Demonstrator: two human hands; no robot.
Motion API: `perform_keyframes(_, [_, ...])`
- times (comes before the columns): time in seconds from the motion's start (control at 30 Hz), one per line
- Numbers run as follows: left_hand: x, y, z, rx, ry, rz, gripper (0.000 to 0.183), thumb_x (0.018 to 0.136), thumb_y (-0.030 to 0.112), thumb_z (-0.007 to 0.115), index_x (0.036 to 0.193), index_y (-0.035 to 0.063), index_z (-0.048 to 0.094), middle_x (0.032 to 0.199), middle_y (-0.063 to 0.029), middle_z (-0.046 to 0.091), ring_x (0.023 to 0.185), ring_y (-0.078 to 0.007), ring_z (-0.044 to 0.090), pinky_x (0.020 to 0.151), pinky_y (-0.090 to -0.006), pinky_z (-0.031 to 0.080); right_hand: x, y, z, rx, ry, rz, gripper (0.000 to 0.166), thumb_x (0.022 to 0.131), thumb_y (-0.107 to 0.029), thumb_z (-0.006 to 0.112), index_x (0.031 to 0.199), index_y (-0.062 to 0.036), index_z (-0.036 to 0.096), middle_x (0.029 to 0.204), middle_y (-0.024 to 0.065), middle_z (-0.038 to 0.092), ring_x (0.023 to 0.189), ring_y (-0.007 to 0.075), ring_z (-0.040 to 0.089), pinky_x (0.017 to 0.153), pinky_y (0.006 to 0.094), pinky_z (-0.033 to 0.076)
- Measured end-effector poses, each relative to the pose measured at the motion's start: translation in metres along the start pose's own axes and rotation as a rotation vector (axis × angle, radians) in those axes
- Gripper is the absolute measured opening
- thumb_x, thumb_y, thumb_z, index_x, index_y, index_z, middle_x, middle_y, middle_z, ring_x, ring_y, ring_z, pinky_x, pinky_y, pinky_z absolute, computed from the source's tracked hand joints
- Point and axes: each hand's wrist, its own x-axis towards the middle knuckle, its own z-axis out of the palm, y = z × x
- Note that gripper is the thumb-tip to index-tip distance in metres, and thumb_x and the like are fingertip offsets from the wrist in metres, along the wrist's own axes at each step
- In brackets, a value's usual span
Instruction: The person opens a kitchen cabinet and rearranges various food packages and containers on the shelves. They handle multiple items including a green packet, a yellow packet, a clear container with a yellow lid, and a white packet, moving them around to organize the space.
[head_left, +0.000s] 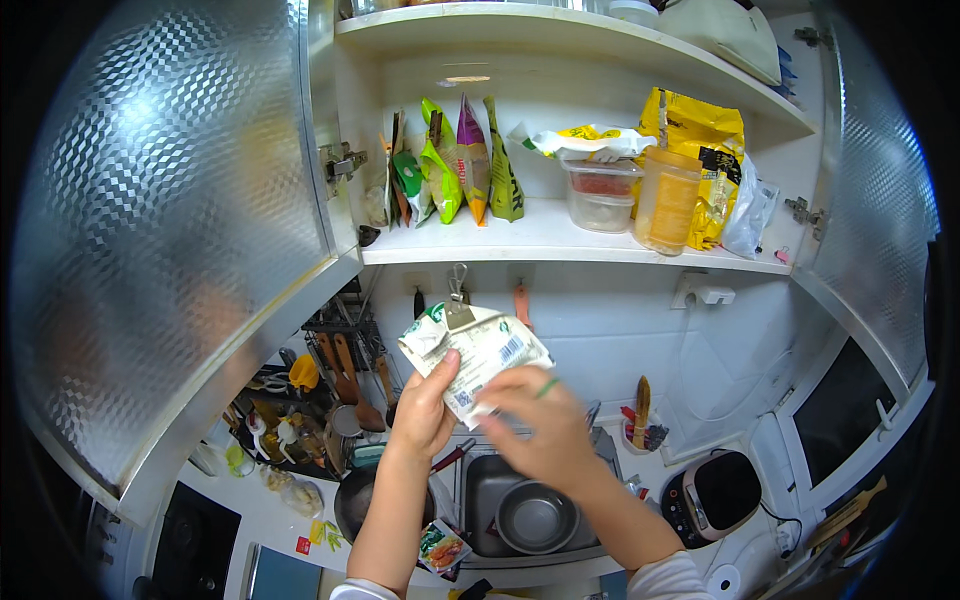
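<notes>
A white packet (487, 341) with green marks, printed text and a barcode is held up in front of the open wall cabinet. Its top is folded over, and a metal binder clip (459, 315) with a wire loop grips the fold. My left hand (426, 409) holds the packet by its lower left side, thumb across the printed face. Blurred, my right hand (536, 416) is at the packet's lower right part, with a green band on one finger. Whether its fingertips pinch the lower corner cannot be told.
Several upright food bags (459, 169) stand on the cabinet shelf (525, 244), left of stacked plastic containers (604, 195), an orange-lidded jar (667, 202) and a yellow bag (720, 165). Frosted doors (180, 225) swing out at both sides. Below are a sink (487, 510) with a metal pan (538, 516) and a wok (360, 499).
</notes>
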Motion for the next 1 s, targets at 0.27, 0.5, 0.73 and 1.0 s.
perform_keyframes(0.27, [-0.016, 0.013, -0.010, 0.381, -0.168, -0.007, 0.039, 0.079, 0.017, 0.057, 0.112, -0.0017, 0.044, 0.106, -0.0088, 0.052, 0.096, -0.0135, 0.048, 0.081, -0.0272, 0.039, 0.019, 0.027, -0.013, 0.752, -0.370, 0.670, 0.027, 0.071, -0.016, 0.066, 0.088, 0.0012, 0.054, 0.080, 0.0036, 0.051, 0.063, 0.0050, 0.045, 0.054, 0.0179, 0.038])
perform_keyframes(0.5, [-0.021, 0.032, -0.011, 0.311, -0.141, 0.064, 0.036, 0.076, 0.020, 0.061, 0.104, -0.0003, 0.050, 0.095, -0.0060, 0.056, 0.087, -0.0090, 0.049, 0.077, -0.0239, 0.039, 0.005, 0.024, 0.000, 0.765, -0.374, 0.520, 0.019, 0.075, -0.011, 0.061, 0.085, 0.0024, 0.054, 0.078, 0.0006, 0.048, 0.071, 0.0053, 0.047, 0.060, 0.0193, 0.039])
perform_keyframes(0.73, [-0.028, 0.037, -0.006, 0.508, 0.018, 0.113, 0.018, 0.079, 0.015, 0.058, 0.084, -0.0026, 0.059, 0.070, -0.0013, 0.057, 0.062, -0.0045, 0.048, 0.056, -0.0179, 0.039, 0.005, 0.021, -0.006, 1.125, -0.505, 0.584, 0.021, 0.076, -0.014, 0.060, 0.092, -0.0010, 0.055, 0.086, 0.0017, 0.051, 0.075, 0.0063, 0.046, 0.065, 0.0199, 0.038])
perform_keyframes(1.0, [-0.033, 0.038, -0.003, 0.617, -0.036, 0.042, 0.018, 0.075, 0.010, 0.061, 0.088, -0.0030, 0.060, 0.074, -0.0035, 0.060, 0.066, -0.0056, 0.051, 0.059, -0.0191, 0.042, 0.022, 0.029, -0.012, 1.024, -0.387, 0.712, 0.025, 0.081, -0.023, 0.054, 0.089, 0.0005, 0.057, 0.072, 0.0012, 0.054, 0.064, 0.0066, 0.048, 0.056, 0.0165, 0.036])
